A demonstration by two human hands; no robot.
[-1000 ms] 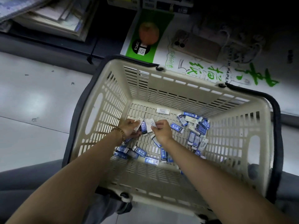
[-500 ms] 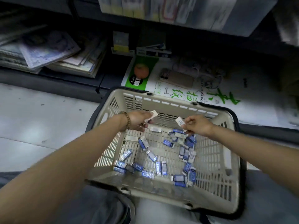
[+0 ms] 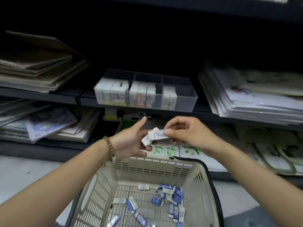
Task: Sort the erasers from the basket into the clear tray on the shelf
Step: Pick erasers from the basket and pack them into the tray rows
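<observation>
Dark shelving fills the background, with a shelf (image 3: pixel 49 95) carrying flat paper stacks (image 3: pixel 32 71) at the left and more sheets (image 3: pixel 254 99) at the right. Between them on that shelf sits the clear tray (image 3: pixel 185 102), split into three compartments. White boxed erasers stand upright in rows in the left and middle compartments, and a short row stands against the left divider of the right one.

Below the tray and nearer the camera, both hands meet above the far rim of the basket (image 3: pixel 105 185). The left hand (image 3: pixel 129 141) is turned palm-up, thumb stretched upward. Its fingers are curled under the cupped erasers (image 3: pixel 146 141), which lie across the fingertips. A beaded bracelet (image 3: pixel 109 148) circles that wrist. The right hand (image 3: pixel 188 135) comes in from the right, its thumb and forefinger pinching the right end of the top eraser (image 3: pixel 158 134). This is a white piece with a printed label. Its left end lies on the cupped erasers, so the two hands are joined through the pieces they hold. How many pieces the left hand cups cannot be told.

Well below the hands, loose erasers (image 3: pixel 164 202) in blue and white sleeves lie scattered on the basket's slatted bottom, mostly towards its right side. A white pack (image 3: pixel 165 149) with green characters shows behind the basket, under the hands, and pale floor (image 3: pixel 24 174) lies at the left.
</observation>
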